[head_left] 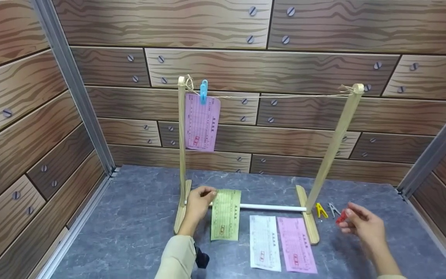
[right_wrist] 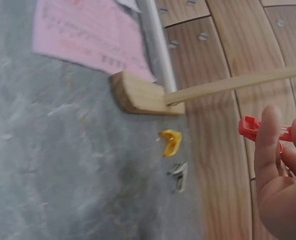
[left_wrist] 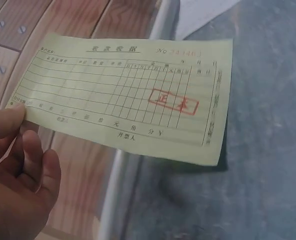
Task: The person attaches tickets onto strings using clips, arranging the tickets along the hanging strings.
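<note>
My left hand (head_left: 199,203) pinches a yellow-green receipt slip (head_left: 226,217) by its upper corner, and the slip hangs over the white rod between the stand's feet. The left wrist view shows the printed grid and red stamp on this slip (left_wrist: 122,95). A red clothespin (right_wrist: 250,127) is held between the fingers of my right hand (head_left: 368,228), above the table at the right. Near that hand lie a yellow clothespin (head_left: 321,210) and a grey clothespin (head_left: 334,210). On the stand's string (head_left: 285,96), a blue clothespin (head_left: 203,92) holds a pink slip (head_left: 201,124) by the left post.
A white slip (head_left: 265,244) and another pink slip (head_left: 296,246) lie flat on the grey table (head_left: 130,240), in front of the white rod (head_left: 273,207). Wooden posts (head_left: 333,151) rise from the stand's feet. Wood-patterned panels enclose the back and sides.
</note>
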Demonstrator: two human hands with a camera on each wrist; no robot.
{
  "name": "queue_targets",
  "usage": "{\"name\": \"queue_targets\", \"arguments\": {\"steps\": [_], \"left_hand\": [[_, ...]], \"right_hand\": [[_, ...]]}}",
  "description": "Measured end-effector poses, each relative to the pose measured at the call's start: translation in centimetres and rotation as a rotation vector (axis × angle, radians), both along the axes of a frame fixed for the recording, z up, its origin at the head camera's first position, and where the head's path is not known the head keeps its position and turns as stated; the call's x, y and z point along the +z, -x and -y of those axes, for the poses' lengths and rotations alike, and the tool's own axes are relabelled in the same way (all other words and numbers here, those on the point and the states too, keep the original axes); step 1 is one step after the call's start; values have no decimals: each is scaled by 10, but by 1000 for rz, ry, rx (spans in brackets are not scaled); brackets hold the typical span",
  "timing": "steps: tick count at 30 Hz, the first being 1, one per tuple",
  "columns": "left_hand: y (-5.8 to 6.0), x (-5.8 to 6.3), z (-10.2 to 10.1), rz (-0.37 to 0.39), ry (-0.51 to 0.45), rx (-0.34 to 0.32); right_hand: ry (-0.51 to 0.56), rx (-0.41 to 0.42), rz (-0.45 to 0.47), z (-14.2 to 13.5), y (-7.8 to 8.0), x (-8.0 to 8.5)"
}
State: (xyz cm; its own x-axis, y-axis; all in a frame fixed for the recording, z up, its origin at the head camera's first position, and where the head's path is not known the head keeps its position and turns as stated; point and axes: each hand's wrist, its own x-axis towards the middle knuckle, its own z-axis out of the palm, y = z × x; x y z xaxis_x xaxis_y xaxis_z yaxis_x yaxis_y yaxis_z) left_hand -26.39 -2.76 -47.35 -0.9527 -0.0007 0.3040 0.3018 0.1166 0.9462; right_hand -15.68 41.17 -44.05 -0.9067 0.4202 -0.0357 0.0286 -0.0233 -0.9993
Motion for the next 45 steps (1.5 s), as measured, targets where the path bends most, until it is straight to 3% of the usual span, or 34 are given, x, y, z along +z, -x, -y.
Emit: {"name": "queue_targets", "arguments": {"steps": [8, 30, 45], "left_hand": [[0, 25, -5, -52, -26, -4], [4, 90, -15, -199, -106, -10], [5, 147, -27, -307, -135, 16]], "right_hand": [[99, 119, -153, 9, 3, 23], [-50, 251, -348, 38, 6, 67], [-81, 299, -426, 57, 10, 100]]}}
